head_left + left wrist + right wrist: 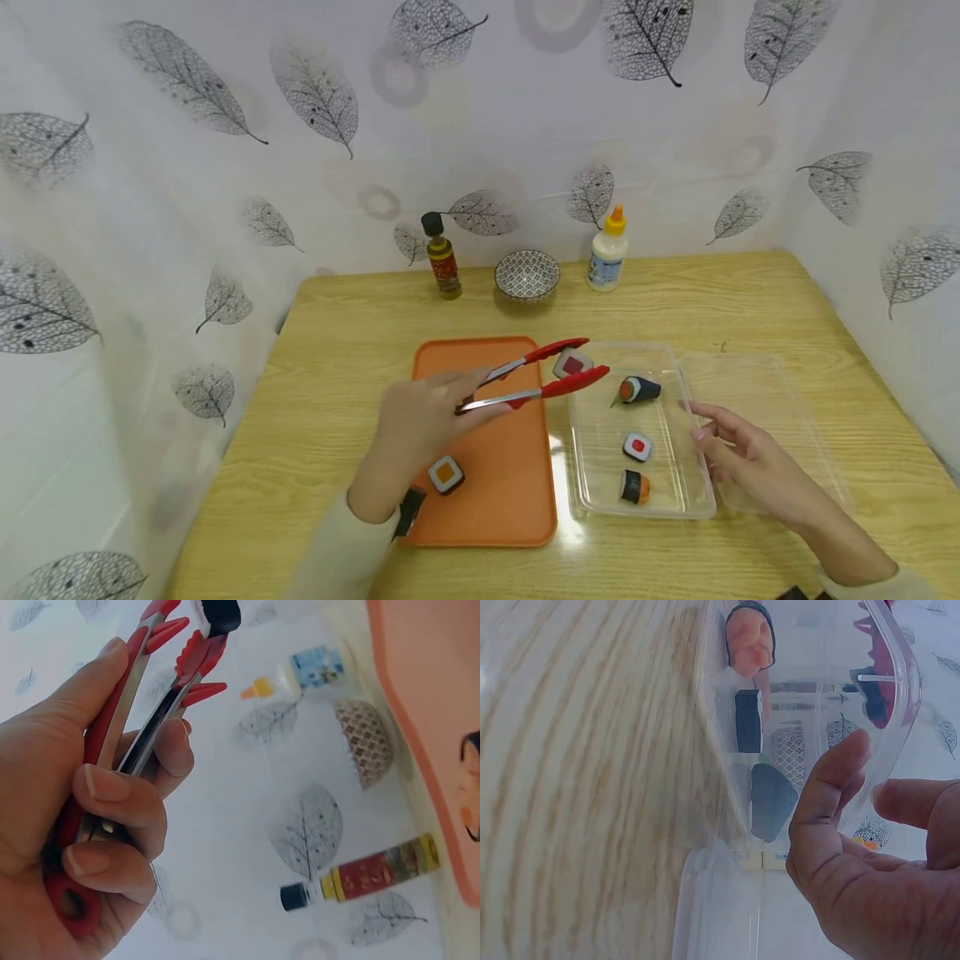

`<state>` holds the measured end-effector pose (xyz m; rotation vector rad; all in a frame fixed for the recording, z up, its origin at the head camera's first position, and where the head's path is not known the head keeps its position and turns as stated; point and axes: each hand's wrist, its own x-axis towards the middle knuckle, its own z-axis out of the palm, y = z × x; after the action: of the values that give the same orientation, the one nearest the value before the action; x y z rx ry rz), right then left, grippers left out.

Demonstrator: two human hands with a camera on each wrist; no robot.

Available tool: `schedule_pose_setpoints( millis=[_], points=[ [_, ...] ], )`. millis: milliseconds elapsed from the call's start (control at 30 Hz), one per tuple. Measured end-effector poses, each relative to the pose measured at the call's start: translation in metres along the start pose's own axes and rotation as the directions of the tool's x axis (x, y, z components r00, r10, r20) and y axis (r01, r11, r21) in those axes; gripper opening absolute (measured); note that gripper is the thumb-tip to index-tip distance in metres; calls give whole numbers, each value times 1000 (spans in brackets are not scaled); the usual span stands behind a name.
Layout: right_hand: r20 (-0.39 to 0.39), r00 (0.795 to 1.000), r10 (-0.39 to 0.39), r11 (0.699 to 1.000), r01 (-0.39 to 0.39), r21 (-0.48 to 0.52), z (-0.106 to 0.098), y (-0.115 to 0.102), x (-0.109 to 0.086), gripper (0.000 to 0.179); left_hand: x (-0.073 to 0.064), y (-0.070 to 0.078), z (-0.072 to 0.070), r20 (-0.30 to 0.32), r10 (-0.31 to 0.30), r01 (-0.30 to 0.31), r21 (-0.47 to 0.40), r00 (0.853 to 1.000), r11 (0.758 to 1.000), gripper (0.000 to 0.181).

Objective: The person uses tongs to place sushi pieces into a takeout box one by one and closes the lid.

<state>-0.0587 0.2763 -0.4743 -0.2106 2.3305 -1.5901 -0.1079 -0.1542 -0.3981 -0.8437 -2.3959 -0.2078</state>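
Bench (pixel 337 350): standing before a leaf-print sheet (pixel 480 125).
Left hand (pixel 423 417): curling around tongs (pixel 573 382), sushi (pixel 573 362) sitting between the tips near the box's (pixel 596 458) far left corner.
Right hand (pixel 750 454): pinching the box's right rim.
Tray (pixel 495 496): lying left of the box, carrying another piece (pixel 446 475).

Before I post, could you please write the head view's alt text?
A left hand above an orange rectangular tray holds red-tipped metal tongs around a white square sushi piece; the right hand touches a clear plastic box containing three more pieces.
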Motion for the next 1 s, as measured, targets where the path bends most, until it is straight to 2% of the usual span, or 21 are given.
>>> schedule_pose_setpoints(
  millis=[333, 433, 633, 800, 1000],
  points=[
    [-8, 1000, 2, 1000, -2, -16, 0, -2, 2, 56, 28, 16, 15, 99, 89, -93, 42, 991, 995, 46],
    [-6, 1000, 4, 1000, -4, -8, 0, -1, 1, 55, 33, 20, 20, 152, 101, -111, 58, 983, 992, 46],
    [-1, 1000, 0, 1000, 0, 6, 1, 0, 0, 55, 41, 27, 27, 275, 70, -98, 86, 959, 991, 48],
    [-3, 1000, 3, 1000, -3, -1, 0, 0, 0, 55, 49, 32, 29, 307, 64, -112, 139, 950, 984, 51],
    [5, 1000, 10, 1000, -10, 0, 0, -1, 1, 56, 58, 41, 30, 331, 93, -171, 215, 939, 961, 51]
  ],
)
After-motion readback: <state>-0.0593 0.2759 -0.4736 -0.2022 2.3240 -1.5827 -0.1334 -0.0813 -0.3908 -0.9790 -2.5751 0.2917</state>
